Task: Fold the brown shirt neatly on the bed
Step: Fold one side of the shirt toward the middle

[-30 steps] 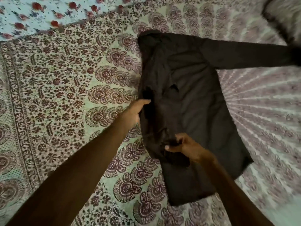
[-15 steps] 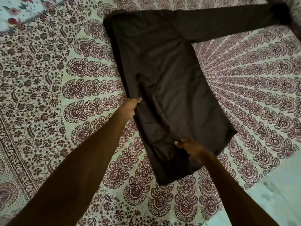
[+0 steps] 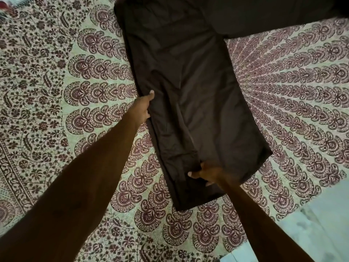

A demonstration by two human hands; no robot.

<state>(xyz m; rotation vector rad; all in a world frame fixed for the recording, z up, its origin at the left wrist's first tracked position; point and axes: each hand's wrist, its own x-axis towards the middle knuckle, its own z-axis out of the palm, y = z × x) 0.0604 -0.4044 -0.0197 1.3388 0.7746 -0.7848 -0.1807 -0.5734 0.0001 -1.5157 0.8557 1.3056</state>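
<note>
The brown shirt lies flat on the bed, its left side folded over the body, one sleeve stretched out toward the upper right. My left hand grips the folded left edge halfway down, thumb on top. My right hand pinches the fabric near the hem, at the lower end of the folded strip. The top of the shirt runs out of the frame.
The bed is covered by a cream sheet with a maroon paisley print. Its near edge runs along the lower right, with pale blue floor beyond. A floral cloth peeks in at the top left.
The bunched left side of the shirt has been pulled flat and smooth. Both hands kept their hold on the folded edge, and the view shifted right and nearer to the bed edge.
</note>
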